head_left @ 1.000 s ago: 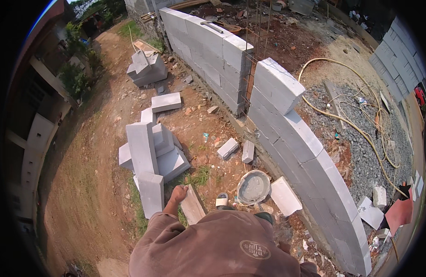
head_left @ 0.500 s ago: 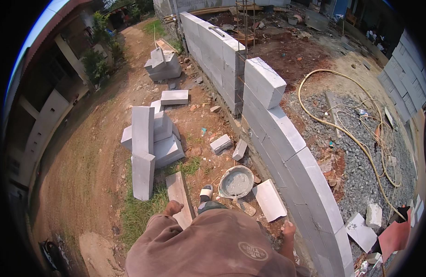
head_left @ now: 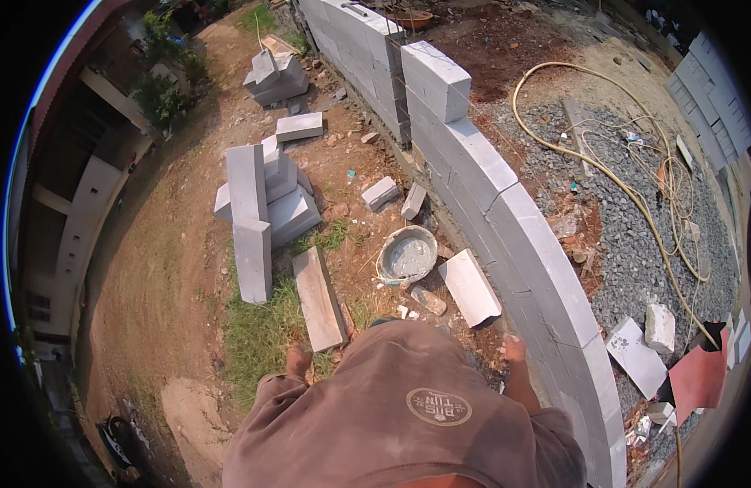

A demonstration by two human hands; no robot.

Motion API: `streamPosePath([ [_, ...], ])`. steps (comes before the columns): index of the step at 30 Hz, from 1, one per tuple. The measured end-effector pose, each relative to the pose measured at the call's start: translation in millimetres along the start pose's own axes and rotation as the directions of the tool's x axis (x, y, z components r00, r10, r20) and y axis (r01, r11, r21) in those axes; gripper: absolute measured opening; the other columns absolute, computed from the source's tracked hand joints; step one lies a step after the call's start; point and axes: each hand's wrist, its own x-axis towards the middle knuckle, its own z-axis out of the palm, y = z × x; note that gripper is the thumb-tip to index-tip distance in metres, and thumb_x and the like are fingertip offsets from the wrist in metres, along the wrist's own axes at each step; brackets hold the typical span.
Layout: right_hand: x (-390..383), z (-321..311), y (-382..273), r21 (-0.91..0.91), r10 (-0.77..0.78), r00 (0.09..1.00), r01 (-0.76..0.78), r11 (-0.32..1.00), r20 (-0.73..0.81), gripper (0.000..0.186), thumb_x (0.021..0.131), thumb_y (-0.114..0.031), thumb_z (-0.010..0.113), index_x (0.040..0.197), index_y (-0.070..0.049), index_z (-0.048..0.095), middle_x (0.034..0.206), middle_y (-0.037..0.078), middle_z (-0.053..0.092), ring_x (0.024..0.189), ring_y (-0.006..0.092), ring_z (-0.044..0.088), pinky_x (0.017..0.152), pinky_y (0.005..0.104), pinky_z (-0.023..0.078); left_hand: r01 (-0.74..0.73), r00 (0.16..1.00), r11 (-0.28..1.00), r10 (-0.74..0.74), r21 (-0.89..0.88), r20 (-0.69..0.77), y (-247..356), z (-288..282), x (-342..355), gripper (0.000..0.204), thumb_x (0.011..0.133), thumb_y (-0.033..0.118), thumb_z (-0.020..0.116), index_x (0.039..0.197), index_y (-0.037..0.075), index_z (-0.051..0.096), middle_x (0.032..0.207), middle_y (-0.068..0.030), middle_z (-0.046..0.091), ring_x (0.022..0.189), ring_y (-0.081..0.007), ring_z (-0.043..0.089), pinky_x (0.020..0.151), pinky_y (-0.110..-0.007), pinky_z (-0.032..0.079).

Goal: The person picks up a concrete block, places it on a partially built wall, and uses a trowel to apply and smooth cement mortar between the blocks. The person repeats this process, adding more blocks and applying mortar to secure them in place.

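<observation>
In the head view, broad dirt ground [head_left: 139,285] runs along the left and the curved edge of a grey block wall [head_left: 514,232] bounds the right; the left hand [head_left: 298,358] is just beside the near end of a long brown slab [head_left: 320,299], the right hand [head_left: 514,348] is near the wall, and I cannot tell whether either's fingers are apart or closed. Between slab and wall, a round bucket [head_left: 384,254] holds wet-looking grey mortar [head_left: 411,257], beside a pale rectangular block [head_left: 470,288]. Rough grey gravel [head_left: 636,232] spreads beyond the wall.
</observation>
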Motion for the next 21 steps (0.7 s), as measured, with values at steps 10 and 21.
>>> streamPosePath([
  [10, -36, -13, 68, -0.308, -0.009, 0.999, -0.004, 0.951, -0.038, 0.028, 0.085, -0.024, 0.061, 0.092, 0.003, 0.063, 0.072, 0.005, 0.061, 0.055, 0.0143, 0.056, 0.046, 0.0295, 0.044, 0.413, 0.91, 0.872, -0.391, -0.261, 0.136, 92, -9, 107, 0.046, 0.083, 0.038, 0.06, 0.086, -0.007, 0.065, 0.068, -0.0241, 0.063, 0.067, -0.0395, 0.063, 0.067, -0.045, 0.048],
  [21, -21, 79, -99, -0.261, -0.15, 0.955, 0.218, 0.941, 0.258, 0.036, 0.087, -0.031, 0.062, 0.101, 0.002, 0.063, 0.087, 0.004, 0.065, 0.073, 0.0105, 0.057, 0.066, 0.0262, 0.046, 0.512, 0.855, 0.852, -0.492, -0.112, 0.164, -4, 9, 13, 0.052, 0.086, 0.03, 0.059, 0.119, -0.009, 0.051, 0.105, -0.0255, 0.062, 0.099, -0.0331, 0.061, 0.084, -0.04, 0.046],
])
